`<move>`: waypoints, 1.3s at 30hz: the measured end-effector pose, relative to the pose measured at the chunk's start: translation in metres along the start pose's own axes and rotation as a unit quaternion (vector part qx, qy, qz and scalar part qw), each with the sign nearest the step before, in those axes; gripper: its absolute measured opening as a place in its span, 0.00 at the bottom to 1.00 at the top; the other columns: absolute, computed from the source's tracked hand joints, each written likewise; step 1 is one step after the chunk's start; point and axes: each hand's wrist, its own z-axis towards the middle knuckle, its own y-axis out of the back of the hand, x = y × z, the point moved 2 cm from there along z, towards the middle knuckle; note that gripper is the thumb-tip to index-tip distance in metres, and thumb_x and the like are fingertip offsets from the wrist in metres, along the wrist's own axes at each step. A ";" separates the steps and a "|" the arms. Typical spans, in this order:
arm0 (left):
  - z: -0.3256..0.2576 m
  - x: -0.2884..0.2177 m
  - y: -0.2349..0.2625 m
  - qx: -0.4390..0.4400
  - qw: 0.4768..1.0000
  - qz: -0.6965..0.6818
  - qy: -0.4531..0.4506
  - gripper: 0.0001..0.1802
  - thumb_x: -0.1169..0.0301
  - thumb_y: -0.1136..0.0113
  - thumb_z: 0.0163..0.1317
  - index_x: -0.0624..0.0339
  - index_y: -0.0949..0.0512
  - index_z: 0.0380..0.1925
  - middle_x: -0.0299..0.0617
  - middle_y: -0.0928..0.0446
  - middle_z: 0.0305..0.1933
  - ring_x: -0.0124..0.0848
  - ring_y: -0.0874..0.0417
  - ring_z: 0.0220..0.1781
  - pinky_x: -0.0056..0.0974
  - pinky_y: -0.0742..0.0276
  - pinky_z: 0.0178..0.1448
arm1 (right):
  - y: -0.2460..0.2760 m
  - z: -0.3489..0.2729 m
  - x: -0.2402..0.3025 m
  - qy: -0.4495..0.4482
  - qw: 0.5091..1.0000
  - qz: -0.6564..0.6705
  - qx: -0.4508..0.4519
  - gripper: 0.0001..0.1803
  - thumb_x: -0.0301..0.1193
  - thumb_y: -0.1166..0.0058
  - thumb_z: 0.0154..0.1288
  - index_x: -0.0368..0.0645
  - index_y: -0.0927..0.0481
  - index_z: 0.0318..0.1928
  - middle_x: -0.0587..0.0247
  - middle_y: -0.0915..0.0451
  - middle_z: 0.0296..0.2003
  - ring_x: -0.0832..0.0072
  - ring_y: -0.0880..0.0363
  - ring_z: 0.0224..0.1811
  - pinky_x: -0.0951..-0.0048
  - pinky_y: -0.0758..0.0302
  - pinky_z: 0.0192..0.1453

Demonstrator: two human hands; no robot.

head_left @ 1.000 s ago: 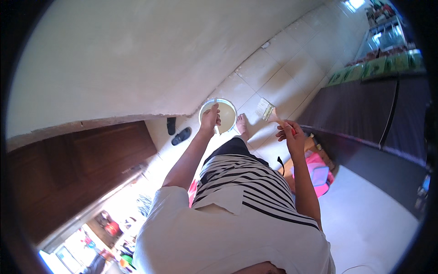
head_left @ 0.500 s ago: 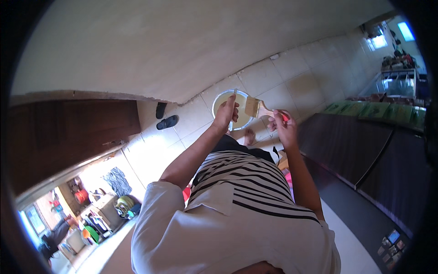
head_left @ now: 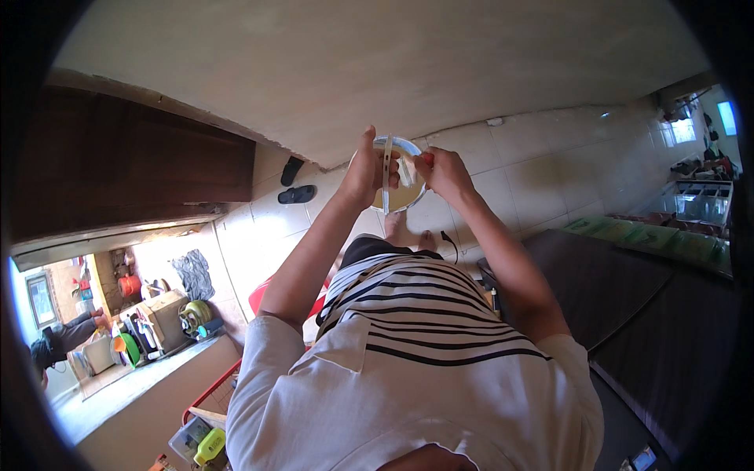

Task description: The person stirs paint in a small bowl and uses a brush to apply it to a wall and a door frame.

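A round bucket [head_left: 411, 146] with pale yellowish liquid in it stands out in front of my body, over the tiled floor. My left hand [head_left: 363, 174] is at its left side, thumb raised, fingers closed round a narrow pale strip [head_left: 386, 184] that spans the bucket's mouth. Whether the strip belongs to the bucket, I cannot tell. In my right hand [head_left: 448, 174] is a wide paintbrush [head_left: 407, 169] with a red handle end, gripped by the handle. Its head is over the right part of the bucket's mouth, close to the left fingers.
A plain wall [head_left: 393, 63] rises beyond the bucket. Dark sandals [head_left: 297, 195] lie on the tiles [head_left: 514, 157] at left, near a brown wooden door [head_left: 149, 149]. A large dark panelled surface [head_left: 620, 290] fills the right. A red basket [head_left: 212, 392] is at lower left.
The paintbrush has turned and come in closer to my left hand, with my right hand moving left. My left thumb now points up. The view has shifted.
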 end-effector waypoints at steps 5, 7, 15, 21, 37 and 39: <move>-0.016 -0.014 -0.008 0.000 0.999 -0.019 -0.031 0.43 0.34 0.72 0.68 0.69 0.29 0.41 0.41 0.32 0.25 0.36 0.30 0.24 0.42 0.32 0.37 | -0.020 0.029 0.016 -0.011 0.996 -0.036 0.079 0.18 0.42 0.47 0.62 0.38 0.18 0.30 0.46 0.18 0.26 0.51 0.17 0.33 0.56 0.21 0.40; -0.022 -0.020 -0.011 0.009 0.999 -0.020 -0.037 0.42 0.34 0.72 0.68 0.69 0.29 0.41 0.41 0.32 0.25 0.36 0.31 0.25 0.42 0.32 0.38 | -0.023 0.035 0.022 0.014 0.994 -0.047 0.096 0.17 0.40 0.48 0.63 0.38 0.18 0.29 0.46 0.18 0.26 0.52 0.16 0.33 0.56 0.20 0.41; -0.030 -0.030 -0.026 -0.001 0.998 -0.045 -0.049 0.45 0.34 0.73 0.68 0.71 0.27 0.41 0.40 0.33 0.26 0.35 0.31 0.25 0.41 0.33 0.38 | -0.040 0.048 0.016 0.134 0.986 -0.061 0.083 0.15 0.32 0.53 0.65 0.37 0.17 0.29 0.51 0.18 0.23 0.58 0.17 0.28 0.61 0.20 0.36; -0.029 -0.030 -0.028 -0.011 0.997 -0.044 -0.058 0.45 0.33 0.74 0.68 0.71 0.28 0.43 0.40 0.32 0.25 0.35 0.31 0.26 0.41 0.33 0.39 | -0.029 0.047 0.020 0.168 0.979 -0.024 0.112 0.12 0.27 0.56 0.62 0.37 0.18 0.34 0.60 0.19 0.18 0.71 0.18 0.18 0.70 0.22 0.26; -0.026 -0.004 -0.021 -0.060 0.994 -0.071 -0.049 0.44 0.32 0.71 0.68 0.69 0.29 0.41 0.40 0.33 0.24 0.36 0.31 0.26 0.41 0.34 0.38 | 0.023 0.021 -0.002 -0.047 0.987 0.094 0.121 0.18 0.37 0.49 0.65 0.36 0.21 0.23 0.54 0.20 0.17 0.65 0.17 0.19 0.64 0.21 0.27; -0.025 0.001 -0.017 -0.058 0.994 -0.067 -0.056 0.44 0.31 0.69 0.67 0.69 0.29 0.41 0.40 0.31 0.24 0.35 0.28 0.24 0.41 0.29 0.35 | 0.010 0.016 0.004 -0.013 0.992 0.037 0.121 0.19 0.39 0.52 0.64 0.37 0.21 0.23 0.51 0.20 0.18 0.61 0.17 0.21 0.61 0.19 0.33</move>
